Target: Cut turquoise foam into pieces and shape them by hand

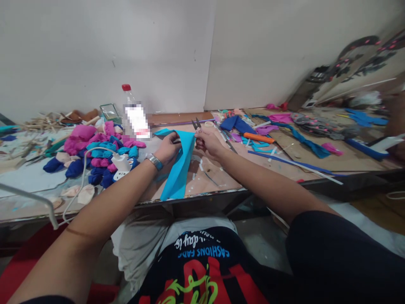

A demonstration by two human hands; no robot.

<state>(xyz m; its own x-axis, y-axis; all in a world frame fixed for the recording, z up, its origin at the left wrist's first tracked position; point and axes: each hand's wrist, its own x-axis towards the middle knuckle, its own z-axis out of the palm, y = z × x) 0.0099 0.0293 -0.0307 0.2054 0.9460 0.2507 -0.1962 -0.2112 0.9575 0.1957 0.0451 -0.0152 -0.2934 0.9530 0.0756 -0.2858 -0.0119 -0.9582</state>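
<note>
A bright blue strip of fabric hangs folded from between my hands down to the table's front edge. My left hand is closed on its upper left part, the fingers partly behind the cloth. At the strip's upper right corner, my right hand is closed around small dark-bladed scissors, the blades pointing up and away. My right fingertips also touch the cloth there; their exact grip is partly hidden.
Left of my hands lies a heap of pink and blue fabric bundles beside a white power strip with a cord. Behind stands a red-capped bottle. An orange-handled tool and cloth scraps lie right, near a long blue strip.
</note>
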